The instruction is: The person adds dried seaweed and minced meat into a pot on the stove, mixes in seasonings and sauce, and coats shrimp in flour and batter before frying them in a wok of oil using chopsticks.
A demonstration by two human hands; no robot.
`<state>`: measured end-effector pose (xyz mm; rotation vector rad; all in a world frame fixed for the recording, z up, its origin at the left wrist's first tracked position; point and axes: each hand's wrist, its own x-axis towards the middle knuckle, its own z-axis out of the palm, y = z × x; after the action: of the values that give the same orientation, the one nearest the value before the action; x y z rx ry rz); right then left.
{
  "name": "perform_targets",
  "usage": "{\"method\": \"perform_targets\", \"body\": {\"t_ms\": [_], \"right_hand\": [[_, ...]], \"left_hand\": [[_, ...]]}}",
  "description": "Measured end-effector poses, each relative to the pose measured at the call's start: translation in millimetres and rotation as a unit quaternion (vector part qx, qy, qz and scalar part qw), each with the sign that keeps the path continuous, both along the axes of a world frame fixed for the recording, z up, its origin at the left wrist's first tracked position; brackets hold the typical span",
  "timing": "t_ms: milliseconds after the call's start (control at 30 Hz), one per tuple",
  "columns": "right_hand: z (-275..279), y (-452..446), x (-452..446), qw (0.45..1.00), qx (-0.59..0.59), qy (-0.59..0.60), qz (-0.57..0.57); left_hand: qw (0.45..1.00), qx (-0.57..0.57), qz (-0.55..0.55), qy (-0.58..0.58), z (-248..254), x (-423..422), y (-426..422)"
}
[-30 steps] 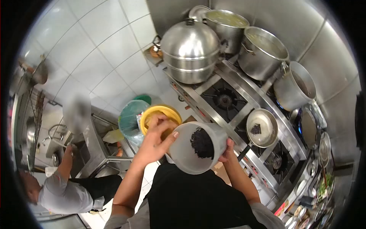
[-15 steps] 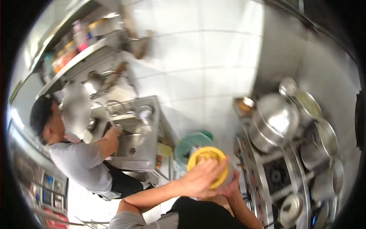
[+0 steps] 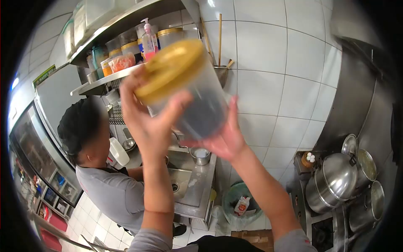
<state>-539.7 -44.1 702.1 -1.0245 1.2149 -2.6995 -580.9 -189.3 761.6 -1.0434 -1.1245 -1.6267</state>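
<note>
A clear plastic jar (image 3: 199, 98) with a golden-yellow lid (image 3: 174, 67) is held up in front of me, tilted and slightly blurred. Something dark fills its lower part. My left hand (image 3: 147, 115) grips the jar at the lid's left side, thumb across the front and fingers around the rim. Beneath, my right hand (image 3: 226, 140) cups the jar's base, its fingers partly hidden behind it. Beyond the jar runs a wall shelf (image 3: 98, 86) carrying several similar yellow-lidded containers (image 3: 128, 46) and a pump bottle (image 3: 149, 40).
A co-worker (image 3: 107, 189) in a grey shirt stands at the steel sink (image 3: 184, 206) on my left. Below is a green bin (image 3: 228, 195) holding a wrapper. To the right, large steel pots (image 3: 336, 180) stand by the stove (image 3: 323, 235), near a small basket of eggs (image 3: 308, 158).
Both hands have raised the jar from low by my body to shelf height. My left hand has shifted from the lid's top to its side. The view has tilted up.
</note>
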Motion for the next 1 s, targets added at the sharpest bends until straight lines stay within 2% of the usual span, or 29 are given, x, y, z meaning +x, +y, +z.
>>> {"method": "perform_targets", "body": {"t_ms": [33, 100, 167, 233, 267, 333, 367, 433, 467, 533, 567, 600, 633, 667, 700, 733, 767, 833, 867, 900, 1000], "right_hand": [[13, -4, -19, 0.999, 0.027, 0.035, 0.002], [18, -6, -42, 0.994, -0.001, -0.041, -0.097], [-3, -2, -43, 0.986, 0.082, -0.001, -0.142], [-46, 8, -27, 0.976, 0.17, -0.042, -0.131], [-76, 15, -15, 0.969, 0.204, -0.082, -0.108], [-134, 26, 19, 0.971, 0.206, -0.103, -0.069], [-163, 34, 34, 0.968, 0.22, -0.111, -0.051], [-199, 41, 78, 0.939, 0.249, -0.216, -0.095], [-219, 45, 101, 0.931, 0.201, -0.28, -0.12], [-246, 52, 147, 0.893, 0.14, -0.384, -0.188], [-253, 52, 168, 0.866, 0.126, -0.425, -0.232], [-261, 57, 184, 0.861, 0.107, -0.432, -0.246], [-275, 60, 203, 0.837, 0.094, -0.458, -0.282], [-291, 53, 226, 0.805, 0.067, -0.489, -0.329], [-293, 52, 239, 0.777, 0.16, -0.482, -0.373], [-293, 44, 252, 0.762, 0.026, -0.525, -0.378], [-285, 38, 261, 0.725, 0.023, -0.568, -0.389], [-301, 23, 278, 0.715, 0.045, -0.557, -0.421], [-335, 19, 288, 0.734, 0.056, -0.5, -0.456], [-344, 12, 292, 0.739, -0.001, -0.505, -0.446], [-342, -15, 318, 0.713, 0.012, -0.5, -0.492]], "left_hand": [[0.999, 0.02, 0.024, 0.009, 21, -19, -7], [0.98, 0.057, 0.188, 0.016, 65, -50, -24], [0.919, 0.079, 0.386, 0.007, 105, -87, -40], [0.885, 0.096, 0.455, 0.004, 139, -141, -56], [0.888, 0.095, 0.45, 0.005, 152, -170, -62], [0.847, 0.117, 0.518, -0.03, 172, -224, -66], [0.853, 0.116, 0.509, -0.027, 180, -247, -63], [0.861, 0.045, 0.491, -0.127, 189, -294, -58], [0.866, 0.041, 0.482, -0.125, 189, -321, -54], [0.847, -0.057, 0.517, -0.111, 188, -374, -46], [0.817, -0.136, 0.547, -0.119, 188, -394, -46], [0.791, -0.181, 0.58, -0.071, 190, -450, -54], [0.841, -0.298, 0.444, -0.086, 198, -495, -64], [0.835, -0.336, 0.43, -0.069, 198, -508, -63], [0.834, -0.344, 0.428, -0.055, 191, -503, -50], [0.841, -0.339, 0.419, -0.038, 180, -499, -23], [0.853, -0.327, 0.406, -0.018, 166, -482, 12], [0.894, -0.289, 0.342, 0.016, 132, -420, 81], [0.916, -0.261, 0.302, 0.033, 113, -382, 109], [0.935, -0.242, 0.256, 0.049, 90, -341, 135], [0.972, -0.198, 0.102, 0.075, 24, -232, 183]]}}
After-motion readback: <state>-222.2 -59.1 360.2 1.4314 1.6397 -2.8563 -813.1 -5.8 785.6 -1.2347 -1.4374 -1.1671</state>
